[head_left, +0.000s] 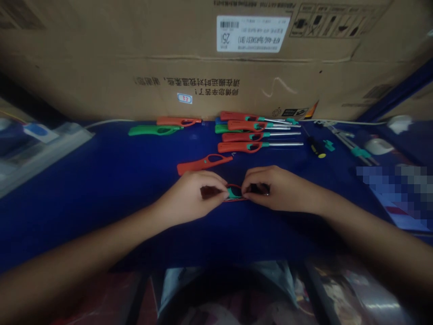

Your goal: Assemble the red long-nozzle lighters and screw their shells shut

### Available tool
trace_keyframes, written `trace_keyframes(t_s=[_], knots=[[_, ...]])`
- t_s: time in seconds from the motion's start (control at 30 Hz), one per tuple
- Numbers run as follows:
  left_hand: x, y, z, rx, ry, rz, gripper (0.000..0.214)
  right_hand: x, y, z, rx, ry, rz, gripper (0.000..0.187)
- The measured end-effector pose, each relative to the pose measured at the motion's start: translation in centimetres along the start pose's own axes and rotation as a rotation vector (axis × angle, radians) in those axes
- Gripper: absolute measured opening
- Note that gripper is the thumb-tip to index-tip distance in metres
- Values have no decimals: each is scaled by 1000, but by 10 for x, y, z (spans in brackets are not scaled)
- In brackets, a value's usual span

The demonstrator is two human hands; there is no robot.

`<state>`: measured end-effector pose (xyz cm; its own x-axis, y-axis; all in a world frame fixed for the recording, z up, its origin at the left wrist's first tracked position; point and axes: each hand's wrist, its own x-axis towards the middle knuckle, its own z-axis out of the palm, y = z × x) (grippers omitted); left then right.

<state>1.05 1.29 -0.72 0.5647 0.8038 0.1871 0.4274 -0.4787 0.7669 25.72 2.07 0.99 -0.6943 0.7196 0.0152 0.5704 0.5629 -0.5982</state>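
Note:
Low over the blue table, both my hands are closed on an opened red stick lighter with a green trigger (233, 193). My left hand (194, 196) pinches at the trigger with thumb and fingertips. At the lighter's front part, my right hand (270, 187) pinches with its fingers curled; its exact hold is hidden. Most of the handle is covered by the left hand. Just beyond the left hand lies a red handle shell (203, 163) without a metal tube.
Several stick lighters (240, 147) with metal tubes lie behind my hands. A green handle shell (154, 130) and an orange handle shell (176, 121) lie farther left. A screwdriver (316, 148), metal tubes and green parts are at right. A cardboard box (135, 45) stands behind the table.

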Motion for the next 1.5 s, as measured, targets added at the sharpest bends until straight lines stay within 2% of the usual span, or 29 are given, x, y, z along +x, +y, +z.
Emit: trace_keyframes(t_s=[0.1, 0.2, 0.27, 0.37, 0.47, 0.73, 0.93, 1.1, 1.3, 1.4, 1.5], knots=[[2, 1, -10, 67, 49, 44, 10, 2, 0, 0, -12, 80, -14, 14], [6, 0, -27, 267, 100, 131, 13, 3, 1, 0, -20, 206, -55, 15], [8, -2, -38, 460, 114, 139, 19, 3, 0, 1, -14, 245, -104, 14], [9, -6, -50, 658, 80, 76, 30, 2, -1, 4, 3, 210, -199, 13], [8, -11, -55, 717, 32, -5, 38, 1, 0, 10, -45, 160, -299, 14], [9, -25, -54, 747, -38, -98, 48, 0, 1, 15, -101, 139, -342, 16], [11, -33, -55, 666, -77, -85, 38, -1, 0, 14, -93, 167, -354, 16], [9, -33, -55, 698, -117, -69, 29, -1, 0, 11, -127, 240, -350, 18], [10, -25, -61, 666, -18, -64, 21, 3, 6, 12, -138, 368, -332, 22], [10, -13, -66, 552, 1, -83, 21, 4, 7, 11, -178, 494, -301, 32], [8, -3, -65, 264, -78, -115, 23, 4, 5, 8, -230, 565, -272, 49]])
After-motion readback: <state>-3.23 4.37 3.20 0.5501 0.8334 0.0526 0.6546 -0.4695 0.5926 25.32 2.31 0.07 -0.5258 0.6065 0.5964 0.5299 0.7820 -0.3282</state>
